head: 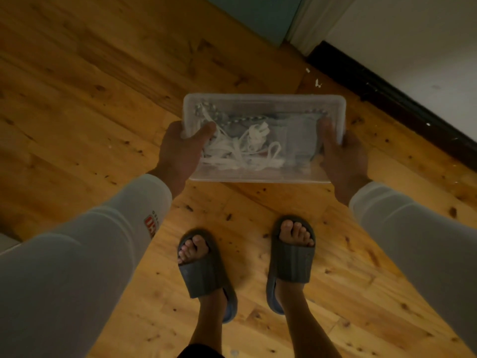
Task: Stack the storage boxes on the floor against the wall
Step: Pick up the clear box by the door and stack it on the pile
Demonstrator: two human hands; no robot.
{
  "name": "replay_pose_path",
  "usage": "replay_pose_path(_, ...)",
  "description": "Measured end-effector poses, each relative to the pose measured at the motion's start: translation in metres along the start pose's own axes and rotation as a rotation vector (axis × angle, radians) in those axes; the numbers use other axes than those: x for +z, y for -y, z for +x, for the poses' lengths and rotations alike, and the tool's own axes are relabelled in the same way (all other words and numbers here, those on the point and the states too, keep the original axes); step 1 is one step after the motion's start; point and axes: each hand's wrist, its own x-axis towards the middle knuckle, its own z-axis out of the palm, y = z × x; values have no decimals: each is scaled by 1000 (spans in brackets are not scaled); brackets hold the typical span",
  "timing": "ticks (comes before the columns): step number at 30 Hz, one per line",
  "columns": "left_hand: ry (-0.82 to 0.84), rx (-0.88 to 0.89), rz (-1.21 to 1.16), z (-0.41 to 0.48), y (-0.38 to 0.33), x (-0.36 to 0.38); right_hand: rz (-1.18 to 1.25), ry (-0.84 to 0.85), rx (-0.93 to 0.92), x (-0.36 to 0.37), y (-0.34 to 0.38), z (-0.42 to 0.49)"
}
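Standing in slippers (291,259) on the floor (77,99). Gripping the clear box (263,109) with left hand (178,151) at its left end, right hand (343,161) at its right end, holding it in the air beyond the slippers. Facing baseboard (387,99) and wall (413,47) far right.

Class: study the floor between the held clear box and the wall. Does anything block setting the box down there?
Nothing visible blocks the box. The wooden floor up to the dark skirting board holds only a few small white scraps.

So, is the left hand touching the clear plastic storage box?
Touching. The head view shows the left hand gripping the clear plastic storage box, thumb over its rim.
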Motion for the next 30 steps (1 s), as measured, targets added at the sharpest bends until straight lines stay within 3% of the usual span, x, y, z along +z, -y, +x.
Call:
replay_pose_path(18,32,-78,-28,-120,-36,-43,-77,-43,46,-77,31,-108)
replay_pose_path(30,43,-57,-36,-227,-127,-112,-89,-34,3,-150,120,-209)
